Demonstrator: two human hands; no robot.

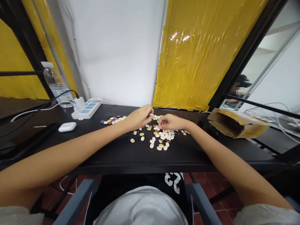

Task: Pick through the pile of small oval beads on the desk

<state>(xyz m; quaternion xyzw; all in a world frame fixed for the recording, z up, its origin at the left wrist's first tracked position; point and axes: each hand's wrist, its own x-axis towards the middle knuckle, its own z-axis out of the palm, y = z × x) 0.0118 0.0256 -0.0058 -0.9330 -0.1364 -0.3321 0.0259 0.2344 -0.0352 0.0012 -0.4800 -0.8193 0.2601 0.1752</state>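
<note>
Small flat oval pieces, mostly white with some yellow, brown and purple, lie scattered over the black table; dark marks show on many, too small to read. My left hand [141, 117] is closed in a pinch, with a small white piece [151, 115] at its fingertips. Close beside it, my right hand [172, 121] has its fingers pinched together low over the white pile [167, 135]; anything between them is hidden. Loose yellow pieces [142, 134] lie nearer me, and a mixed group with purple pieces [114, 119] is partly behind my left forearm.
On the left stand a water bottle [57, 86] and a white power strip [86, 108] with a charger and cables, near a white earbud case [67, 127]. An open cardboard box [236, 123] lies on the right. Behind the table [131, 156] rises a wall; a person is beyond the frame.
</note>
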